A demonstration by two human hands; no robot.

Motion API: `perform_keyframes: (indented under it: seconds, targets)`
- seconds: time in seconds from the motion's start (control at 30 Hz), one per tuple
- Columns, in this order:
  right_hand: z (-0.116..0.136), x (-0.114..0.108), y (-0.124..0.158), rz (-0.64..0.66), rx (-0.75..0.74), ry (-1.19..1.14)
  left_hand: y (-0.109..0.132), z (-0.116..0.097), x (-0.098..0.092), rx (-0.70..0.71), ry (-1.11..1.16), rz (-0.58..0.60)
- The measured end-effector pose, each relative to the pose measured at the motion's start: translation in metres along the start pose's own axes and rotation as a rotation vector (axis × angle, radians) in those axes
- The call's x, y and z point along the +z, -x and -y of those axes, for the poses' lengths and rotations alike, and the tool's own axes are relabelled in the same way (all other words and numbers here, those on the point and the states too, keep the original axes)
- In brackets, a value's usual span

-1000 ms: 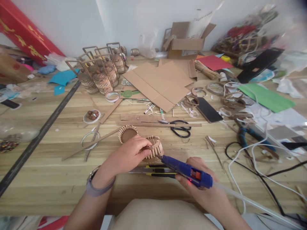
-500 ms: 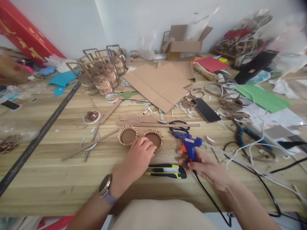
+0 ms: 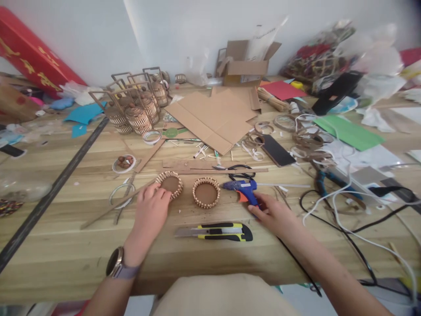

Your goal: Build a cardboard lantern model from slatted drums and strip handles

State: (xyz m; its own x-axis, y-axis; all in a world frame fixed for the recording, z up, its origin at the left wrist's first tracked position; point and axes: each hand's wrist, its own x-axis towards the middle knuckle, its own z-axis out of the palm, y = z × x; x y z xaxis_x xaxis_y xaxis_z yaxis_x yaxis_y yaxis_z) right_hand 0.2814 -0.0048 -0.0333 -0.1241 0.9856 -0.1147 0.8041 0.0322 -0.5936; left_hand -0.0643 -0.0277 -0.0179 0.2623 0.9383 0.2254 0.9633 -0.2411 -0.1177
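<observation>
On the near middle of the tabletop, the left hand rests with fingers loosely apart, its tips touching the near rim of the left woven ring. The second ring sits just to the right, untouched. Further right, the right hand has its fingers apart, tips against the handle of the blue glue gun. A utility knife lies nearer, between the hands.

Gold characters, perhaps Chinese, on red banner, too blurred to read, no other legible text
</observation>
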Motion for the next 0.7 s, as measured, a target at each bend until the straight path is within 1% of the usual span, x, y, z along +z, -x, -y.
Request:
perform_keyframes:
  seconds: [0.1,0.17,0.2,0.23,0.27,0.33,0.37,0.47,0.53,0.6,0.7]
  targets:
    - [0.010,-0.012,-0.001,0.039,-0.044,0.214,-0.002,0.002,-0.002,-0.047,0.032,-0.051]
    - [0.019,-0.024,-0.011,0.001,-0.092,0.393,-0.003,-0.002,-0.004,-0.046,0.110,-0.102]
    - [0.023,-0.030,-0.020,-0.051,-0.142,0.494,-0.005,-0.006,-0.005,-0.020,0.166,-0.125]
    - [0.027,-0.035,-0.031,-0.091,-0.226,0.608,-0.006,-0.010,-0.007,0.029,0.228,-0.139]
    - [0.029,-0.040,-0.043,-0.091,-0.263,0.650,-0.008,-0.016,-0.008,0.093,0.289,-0.140]
    - [0.032,-0.044,-0.069,-0.052,-0.314,0.698,-0.012,-0.028,-0.009,0.218,0.383,-0.117]
    - [0.032,-0.045,-0.081,-0.022,-0.338,0.716,-0.014,-0.033,-0.010,0.259,0.404,-0.098]
    - [0.030,-0.043,-0.106,0.051,-0.403,0.744,-0.018,-0.045,-0.011,0.295,0.397,-0.045]
    - [0.028,-0.044,-0.112,0.086,-0.437,0.744,-0.018,-0.050,-0.010,0.299,0.380,-0.022]
    - [0.026,-0.050,-0.112,0.101,-0.449,0.731,-0.018,-0.052,-0.009,0.294,0.367,-0.015]
    - [0.020,-0.070,-0.108,0.063,-0.419,0.694,-0.017,-0.053,-0.005,0.286,0.346,-0.006]
